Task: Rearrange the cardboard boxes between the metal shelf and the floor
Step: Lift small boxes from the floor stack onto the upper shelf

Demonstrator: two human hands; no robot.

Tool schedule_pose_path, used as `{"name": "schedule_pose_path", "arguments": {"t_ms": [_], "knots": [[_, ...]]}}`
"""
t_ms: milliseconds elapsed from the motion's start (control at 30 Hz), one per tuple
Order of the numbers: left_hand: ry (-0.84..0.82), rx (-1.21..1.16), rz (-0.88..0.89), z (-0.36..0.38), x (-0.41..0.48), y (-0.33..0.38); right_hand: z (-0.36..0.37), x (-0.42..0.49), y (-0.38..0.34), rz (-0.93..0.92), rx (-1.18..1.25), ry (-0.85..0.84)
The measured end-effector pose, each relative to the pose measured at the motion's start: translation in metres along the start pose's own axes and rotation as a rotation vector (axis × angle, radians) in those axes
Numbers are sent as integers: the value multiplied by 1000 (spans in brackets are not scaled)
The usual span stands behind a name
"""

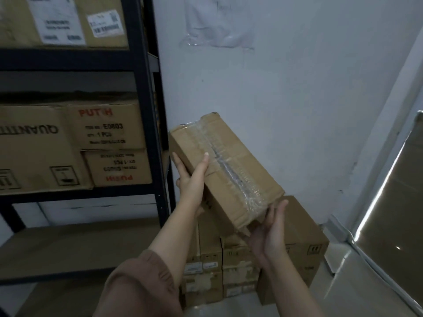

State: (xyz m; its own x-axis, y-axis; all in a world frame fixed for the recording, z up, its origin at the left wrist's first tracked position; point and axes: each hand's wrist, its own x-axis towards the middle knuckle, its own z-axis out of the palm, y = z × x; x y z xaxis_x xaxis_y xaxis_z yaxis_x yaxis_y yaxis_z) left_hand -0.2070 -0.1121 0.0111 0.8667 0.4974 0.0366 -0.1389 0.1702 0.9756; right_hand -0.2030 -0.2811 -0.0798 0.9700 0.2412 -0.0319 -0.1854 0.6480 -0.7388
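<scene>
Upper small box: red "PUTIH", "E0803", "1 PCS". Box beneath: "PUTIH" (inverted). Large box: "QUANTIT…", likewise inverted.

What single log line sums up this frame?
taped box: held tilted above floor stack | left hand: grips box side | right hand: supports near end | metal shelf: at left

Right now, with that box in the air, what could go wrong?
The box is tilted, its low end resting on the flat right hand; it could slide off. The left hand only holds one edge. If dropped, it would likely hit the stack below.
</scene>
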Motion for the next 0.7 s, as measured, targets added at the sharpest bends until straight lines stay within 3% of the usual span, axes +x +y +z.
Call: {"name": "schedule_pose_path", "arguments": {"t_ms": [167,300,433,700], "knots": [[-129,-24,22,-53,-5,38,31,-4,-23,151,-38,-104],[-141,63,-20,-103,-3,70,79,-10,-12,236,-253,-239],[-159,154,-14,-160,1,94,143,-16,14,232,-332,-311],[-122,278,51,-297,18,148,280,-26,100,221,-256,-402]]}}
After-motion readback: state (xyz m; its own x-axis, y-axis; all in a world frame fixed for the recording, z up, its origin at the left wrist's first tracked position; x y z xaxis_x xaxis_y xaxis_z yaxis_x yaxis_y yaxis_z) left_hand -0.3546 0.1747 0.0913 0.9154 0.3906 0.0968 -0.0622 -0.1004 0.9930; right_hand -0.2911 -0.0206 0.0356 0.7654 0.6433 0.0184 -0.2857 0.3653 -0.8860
